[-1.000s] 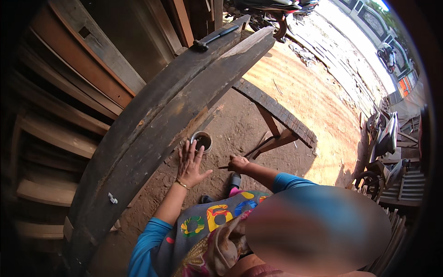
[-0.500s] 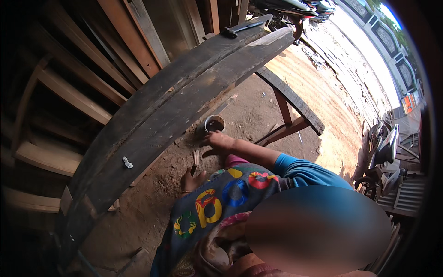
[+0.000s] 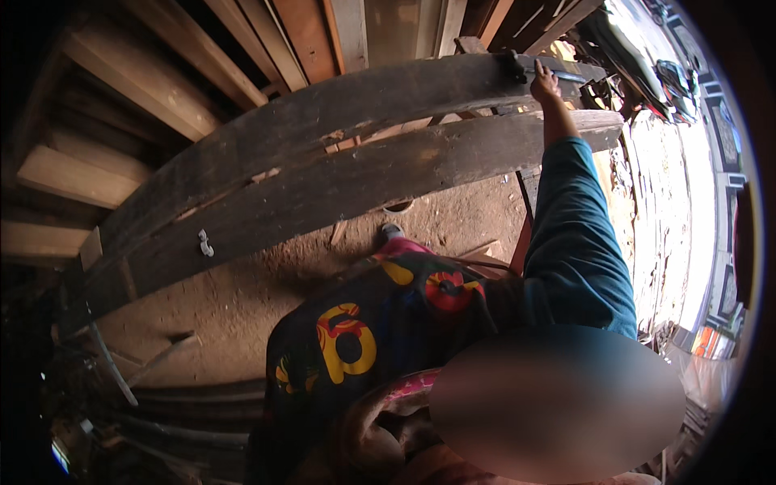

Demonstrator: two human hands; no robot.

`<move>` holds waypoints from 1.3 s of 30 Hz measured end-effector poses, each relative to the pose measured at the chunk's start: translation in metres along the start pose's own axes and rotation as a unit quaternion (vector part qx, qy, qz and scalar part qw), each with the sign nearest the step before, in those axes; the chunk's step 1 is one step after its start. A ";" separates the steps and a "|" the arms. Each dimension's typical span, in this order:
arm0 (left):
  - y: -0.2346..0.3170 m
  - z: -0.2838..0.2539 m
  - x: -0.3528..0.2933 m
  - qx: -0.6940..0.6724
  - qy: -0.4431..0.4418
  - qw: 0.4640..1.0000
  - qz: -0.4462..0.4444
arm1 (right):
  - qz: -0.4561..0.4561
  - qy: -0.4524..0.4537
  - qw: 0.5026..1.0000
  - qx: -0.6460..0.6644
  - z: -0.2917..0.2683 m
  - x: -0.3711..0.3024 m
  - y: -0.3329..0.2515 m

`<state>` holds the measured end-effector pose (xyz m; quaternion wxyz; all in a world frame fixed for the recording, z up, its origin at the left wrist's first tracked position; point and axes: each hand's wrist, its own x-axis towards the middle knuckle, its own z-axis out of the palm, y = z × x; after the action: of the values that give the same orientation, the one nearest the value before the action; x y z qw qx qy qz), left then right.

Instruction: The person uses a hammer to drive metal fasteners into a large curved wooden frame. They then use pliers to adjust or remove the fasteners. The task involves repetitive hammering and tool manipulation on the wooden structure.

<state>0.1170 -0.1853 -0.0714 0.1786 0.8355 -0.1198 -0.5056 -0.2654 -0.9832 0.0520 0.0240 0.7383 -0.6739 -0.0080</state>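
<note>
Head view, only one: right hand (image 3: 546, 83) at full reach, fingers part-curled at the hammer (image 3: 571, 78); can't tell if they've closed on it. Left hand out of frame, state unknown. Hammer lies on the far dark plank (image 3: 364, 101), near its right end; gap, then near plank (image 3: 380, 174). For a clean pickup, I'd wrap the handle fully, lift straight up, keep the head off the plank edge.
</note>
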 end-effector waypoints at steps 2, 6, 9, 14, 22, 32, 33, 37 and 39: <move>0.008 0.011 -0.006 0.001 -0.005 1.000 -0.016 | -0.069 0.015 0.994 -0.081 0.016 0.025 0.016; 0.018 0.024 -0.014 -0.001 -0.017 0.999 -0.039 | -0.177 0.013 0.978 -0.115 0.005 0.052 0.005; 0.021 0.024 -0.008 0.007 -0.032 0.999 -0.029 | -0.255 0.018 0.956 -0.141 -0.004 0.050 0.018; 0.025 0.014 0.018 0.035 -0.060 0.997 0.025 | -0.267 -0.032 0.953 -0.137 -0.048 -0.009 -0.023; 0.049 -0.029 0.060 0.068 -0.086 0.954 0.278 | -0.312 0.000 0.924 0.221 -0.088 -0.217 -0.105; 0.000 -0.145 -0.006 -0.107 -0.053 0.934 0.338 | 0.090 -0.276 0.589 0.755 -0.083 -0.570 -0.224; -0.019 -0.154 0.000 -0.094 -0.040 0.930 0.354 | 0.087 -0.277 0.579 0.762 -0.082 -0.577 -0.224; -0.038 -0.189 0.006 -0.047 0.014 0.903 0.428 | 0.145 -0.127 0.543 0.817 -0.124 -0.609 -0.245; -0.020 -0.203 -0.005 -0.032 0.037 0.880 0.472 | 0.170 -0.153 0.550 0.803 -0.088 -0.645 -0.237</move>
<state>0.2951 -0.1291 0.0106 0.4266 0.6920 -0.4770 -0.3342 -0.0843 -0.3171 0.1157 -0.6817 0.3092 -0.5065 0.4279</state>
